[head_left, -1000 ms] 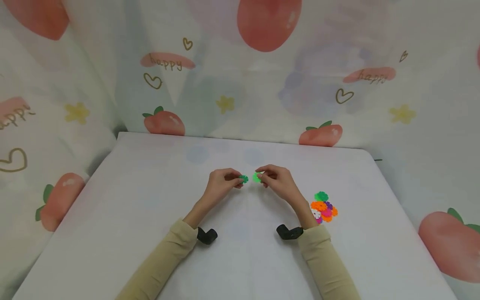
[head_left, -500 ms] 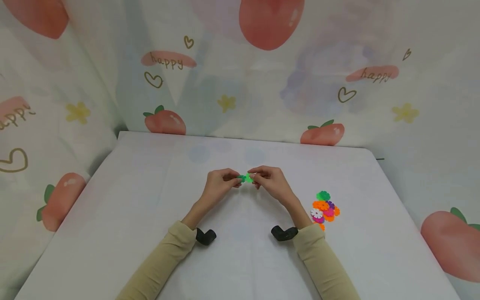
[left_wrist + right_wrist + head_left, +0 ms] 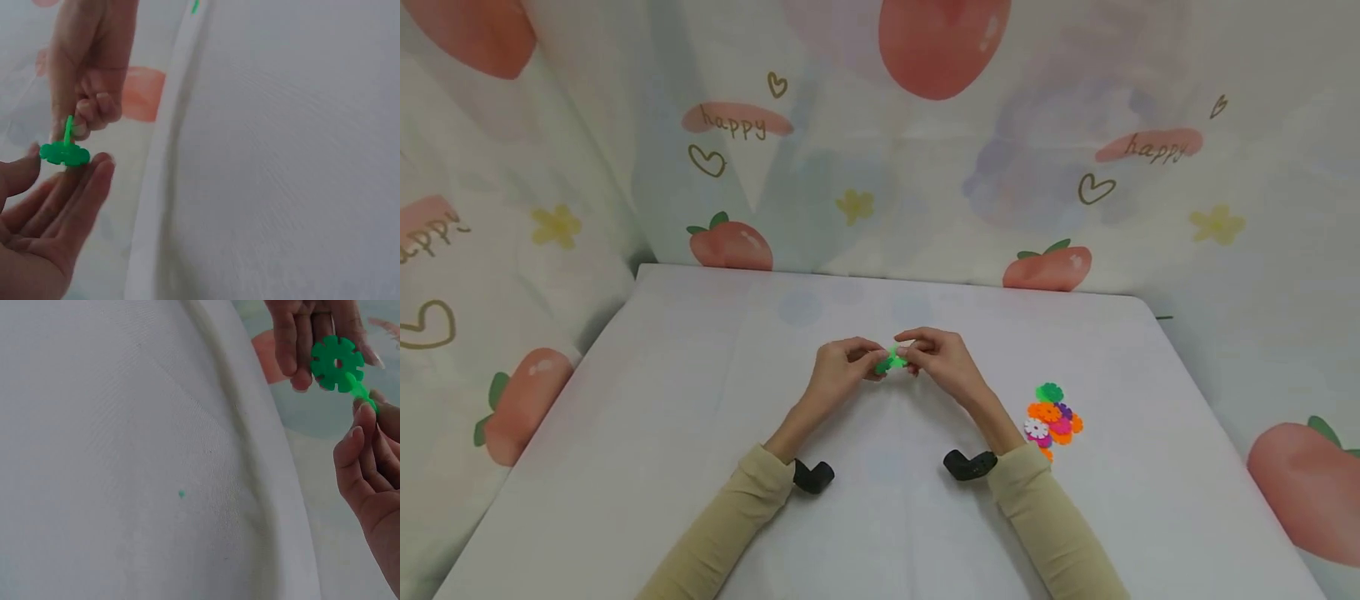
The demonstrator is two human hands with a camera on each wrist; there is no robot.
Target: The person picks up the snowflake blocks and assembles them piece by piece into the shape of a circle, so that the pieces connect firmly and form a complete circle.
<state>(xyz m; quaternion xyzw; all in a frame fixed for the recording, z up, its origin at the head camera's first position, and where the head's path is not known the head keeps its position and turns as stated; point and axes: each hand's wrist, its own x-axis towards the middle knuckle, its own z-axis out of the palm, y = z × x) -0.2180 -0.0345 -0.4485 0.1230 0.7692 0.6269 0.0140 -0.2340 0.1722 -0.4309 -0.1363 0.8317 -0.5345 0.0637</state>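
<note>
Between thumb and fingers, my left hand (image 3: 842, 367) pinches a dark green snowflake disc (image 3: 323, 364), a flat notched round with a centre hole. A lighter green snowflake disc (image 3: 358, 389) is pinched by my right hand (image 3: 943, 360). Over the middle of the table, the two discs touch at their edges. In the left wrist view the lighter one stands about crosswise to the dark one. Whether their notches are fully engaged I cannot tell. Fingers cover part of each disc in the head view.
On the white-covered table (image 3: 715, 483), a small pile of snowflake discs lies right of my right wrist: green (image 3: 1051, 392), orange (image 3: 1042, 412), white (image 3: 1036, 428), pink and purple ones. A patterned cloth (image 3: 910, 183) hangs behind the table. Each wrist carries a black camera mount (image 3: 815, 477).
My right hand has moved left, bringing the lighter disc from a small gap into contact with the dark one. The left hand has stayed almost in place; its disc has turned slightly.
</note>
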